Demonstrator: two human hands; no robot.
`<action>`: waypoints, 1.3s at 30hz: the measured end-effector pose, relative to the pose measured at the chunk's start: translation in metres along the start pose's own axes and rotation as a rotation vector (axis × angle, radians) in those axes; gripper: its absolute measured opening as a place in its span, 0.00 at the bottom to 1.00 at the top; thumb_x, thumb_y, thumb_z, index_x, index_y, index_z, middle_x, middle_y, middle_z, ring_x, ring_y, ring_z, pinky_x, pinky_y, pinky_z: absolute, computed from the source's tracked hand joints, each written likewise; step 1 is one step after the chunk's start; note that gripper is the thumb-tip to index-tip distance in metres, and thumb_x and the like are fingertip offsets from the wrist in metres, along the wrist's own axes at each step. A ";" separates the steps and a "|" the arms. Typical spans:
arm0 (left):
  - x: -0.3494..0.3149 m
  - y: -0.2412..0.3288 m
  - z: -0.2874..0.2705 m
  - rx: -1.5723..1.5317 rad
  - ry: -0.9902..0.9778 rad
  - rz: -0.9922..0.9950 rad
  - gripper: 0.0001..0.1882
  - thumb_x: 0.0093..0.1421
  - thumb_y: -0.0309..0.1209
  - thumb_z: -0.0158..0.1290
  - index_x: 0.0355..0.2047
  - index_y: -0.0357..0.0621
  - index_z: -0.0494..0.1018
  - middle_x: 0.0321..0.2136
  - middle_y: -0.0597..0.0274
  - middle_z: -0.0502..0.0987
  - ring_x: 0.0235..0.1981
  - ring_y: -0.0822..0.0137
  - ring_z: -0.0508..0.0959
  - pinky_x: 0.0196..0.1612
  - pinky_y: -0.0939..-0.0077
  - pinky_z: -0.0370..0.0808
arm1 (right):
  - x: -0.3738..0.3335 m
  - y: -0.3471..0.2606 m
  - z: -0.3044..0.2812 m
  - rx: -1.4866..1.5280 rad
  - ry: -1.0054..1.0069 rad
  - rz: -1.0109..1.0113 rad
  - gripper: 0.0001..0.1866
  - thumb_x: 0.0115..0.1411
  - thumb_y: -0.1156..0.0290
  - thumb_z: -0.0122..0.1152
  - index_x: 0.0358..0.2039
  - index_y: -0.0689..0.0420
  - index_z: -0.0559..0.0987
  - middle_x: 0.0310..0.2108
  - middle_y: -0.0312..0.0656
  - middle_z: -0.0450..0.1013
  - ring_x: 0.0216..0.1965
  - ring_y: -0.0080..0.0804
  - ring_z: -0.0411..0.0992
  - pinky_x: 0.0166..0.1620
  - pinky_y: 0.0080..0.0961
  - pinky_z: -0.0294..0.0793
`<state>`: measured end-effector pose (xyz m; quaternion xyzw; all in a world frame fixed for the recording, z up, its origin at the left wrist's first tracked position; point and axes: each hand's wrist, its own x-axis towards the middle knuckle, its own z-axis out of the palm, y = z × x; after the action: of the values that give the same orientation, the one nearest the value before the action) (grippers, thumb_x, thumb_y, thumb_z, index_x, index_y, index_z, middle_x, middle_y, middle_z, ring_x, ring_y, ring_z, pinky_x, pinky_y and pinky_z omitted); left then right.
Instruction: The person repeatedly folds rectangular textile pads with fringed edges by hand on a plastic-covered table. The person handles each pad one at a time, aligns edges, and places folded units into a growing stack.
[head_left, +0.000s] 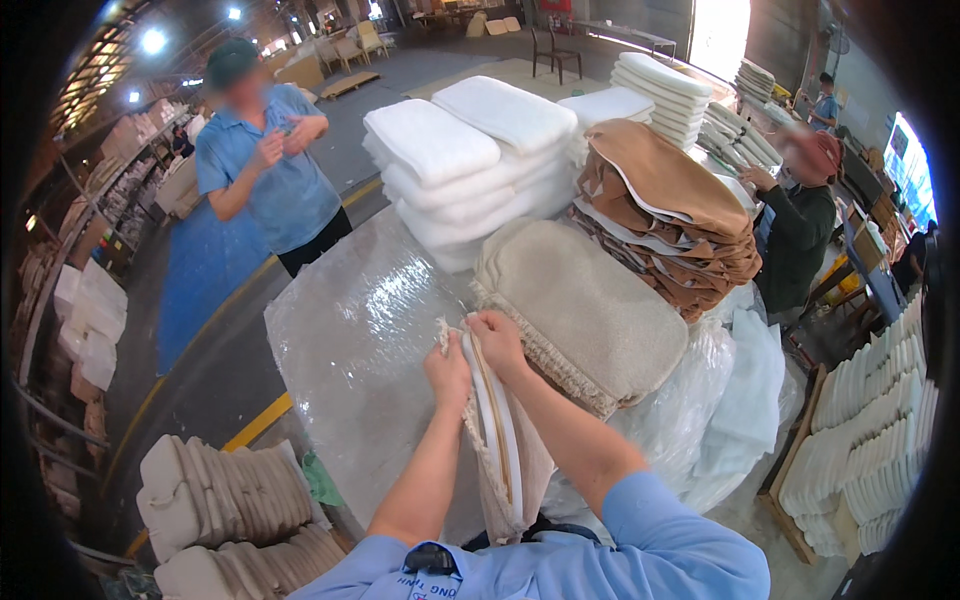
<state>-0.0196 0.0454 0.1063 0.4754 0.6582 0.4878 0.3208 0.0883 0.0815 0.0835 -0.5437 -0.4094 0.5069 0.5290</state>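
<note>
A beige fabric cushion cover (487, 440) hangs from both my hands, its long opening facing up with a zipper edge and a white lining showing inside. On the left side of its far end, my left hand (448, 372) is closed on the fabric. My right hand (497, 342) grips the right side of the same end. Just right of my hands lies a stack of beige fabric covers (590, 300) with ragged edges. Beneath my hands is a plastic-wrapped work surface (350, 310).
White padding slabs (470, 150) are piled at the far side, beside a stack of brown covers (670, 200). A person in blue (270, 160) stands at far left, another in dark clothes (800, 220) at right. Beige cushions (225, 495) stand at lower left, pale cushions (860, 440) at lower right.
</note>
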 end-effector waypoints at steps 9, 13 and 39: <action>-0.020 0.006 0.016 -0.153 0.052 0.039 0.20 0.78 0.36 0.47 0.51 0.29 0.80 0.49 0.43 0.85 0.52 0.51 0.83 0.59 0.60 0.75 | -0.014 0.029 0.014 0.221 0.109 -0.041 0.12 0.77 0.68 0.58 0.41 0.63 0.81 0.54 0.42 0.82 0.49 0.23 0.75 0.55 0.24 0.74; -0.019 0.006 0.013 -0.107 -0.015 0.066 0.19 0.79 0.36 0.47 0.49 0.30 0.80 0.49 0.47 0.85 0.53 0.55 0.83 0.60 0.62 0.75 | -0.025 0.020 0.017 0.326 0.097 0.014 0.12 0.78 0.68 0.57 0.40 0.62 0.82 0.54 0.42 0.82 0.51 0.23 0.75 0.57 0.26 0.74; 0.099 -0.067 0.087 -1.007 -0.488 -0.102 0.39 0.79 0.59 0.36 0.79 0.48 0.52 0.68 0.52 0.64 0.67 0.58 0.66 0.70 0.61 0.66 | 0.093 0.047 0.024 0.281 -0.316 -0.002 0.41 0.77 0.31 0.37 0.80 0.43 0.60 0.71 0.45 0.62 0.72 0.41 0.57 0.76 0.43 0.52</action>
<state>0.0032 0.1628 0.0193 0.3302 0.2730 0.6016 0.6741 0.0748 0.1720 0.0279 -0.3780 -0.4131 0.6372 0.5295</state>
